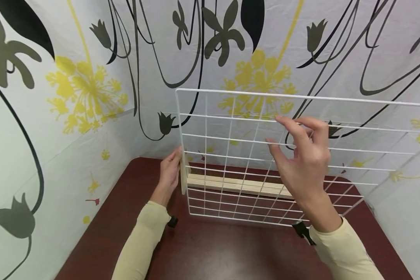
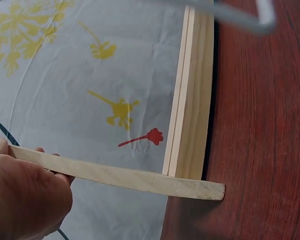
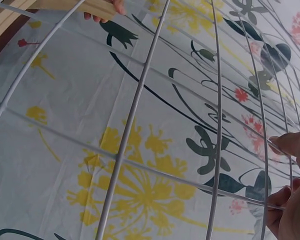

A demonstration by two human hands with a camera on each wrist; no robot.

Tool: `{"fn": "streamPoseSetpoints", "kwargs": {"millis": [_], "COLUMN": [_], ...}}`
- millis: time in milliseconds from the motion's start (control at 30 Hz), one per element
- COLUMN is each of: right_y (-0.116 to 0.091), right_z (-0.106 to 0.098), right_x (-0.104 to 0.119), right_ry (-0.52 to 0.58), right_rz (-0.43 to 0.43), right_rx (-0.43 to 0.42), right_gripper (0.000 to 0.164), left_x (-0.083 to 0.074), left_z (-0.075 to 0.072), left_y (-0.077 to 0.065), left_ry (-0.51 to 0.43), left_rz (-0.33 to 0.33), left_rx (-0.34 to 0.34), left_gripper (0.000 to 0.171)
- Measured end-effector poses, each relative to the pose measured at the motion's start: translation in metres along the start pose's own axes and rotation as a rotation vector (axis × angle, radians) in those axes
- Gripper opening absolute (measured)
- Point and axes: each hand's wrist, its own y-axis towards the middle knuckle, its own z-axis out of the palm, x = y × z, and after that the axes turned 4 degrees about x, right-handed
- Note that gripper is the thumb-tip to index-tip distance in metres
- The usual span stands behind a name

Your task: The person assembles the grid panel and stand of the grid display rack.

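Note:
A white wire grid panel (image 1: 231, 158) slants across the middle of the head view, in front of a pale wooden frame (image 1: 238, 184). The frame has a long bar along the table and a short upright piece (image 2: 115, 179) at its left end. My left hand (image 1: 169, 169) grips that upright piece near its top, fingers behind it in the left wrist view. My right hand (image 1: 306, 155) holds the grid right of its middle, thumb and fingers curled at the wires (image 3: 217, 115). Part of the wooden bar is hidden behind the right hand and wires.
A dark red-brown table (image 1: 210, 249) lies below. White cloth walls (image 1: 101, 89) printed with yellow and dark plants stand close behind and on both sides. The grid's right end reaches the right edge of the head view.

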Motion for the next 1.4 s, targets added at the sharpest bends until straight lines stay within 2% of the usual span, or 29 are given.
{"fn": "streamPoseSetpoints", "kwargs": {"millis": [300,467,567,800,1100,1233,1400], "right_y": [0.041,0.059,0.068,0.087,0.125,0.138,0.149], "right_z": [0.011,0.014,0.014,0.018,0.039,0.047,0.053], "right_x": [-0.013,-0.014,-0.015,-0.017,-0.008,-0.006,-0.007], "right_ry": [-0.032,-0.049,-0.066,-0.094,-0.113,-0.131,-0.159], "right_rz": [0.044,0.051,0.038,0.019,-0.041,-0.067,-0.073], "right_rx": [-0.006,-0.042,-0.048,-0.023,0.027,0.017,-0.004], "right_gripper": [0.043,0.044,0.045,0.049,0.051,0.047,0.042], "left_x": [0.003,0.003,0.005,0.008,0.002,0.002,0.005], "left_z": [0.0,-0.001,-0.004,-0.019,-0.027,-0.027,-0.025], "left_y": [0.001,0.0,0.002,0.012,0.014,0.015,0.012], "left_ry": [0.035,0.149,0.199,0.102,0.172,0.183,0.173], "left_rz": [-0.012,0.01,0.039,0.046,0.018,0.017,0.019], "left_rx": [-0.002,-0.009,0.015,0.13,0.147,0.155,0.15], "left_gripper": [0.051,0.055,0.055,0.056,0.055,0.061,0.059]}}
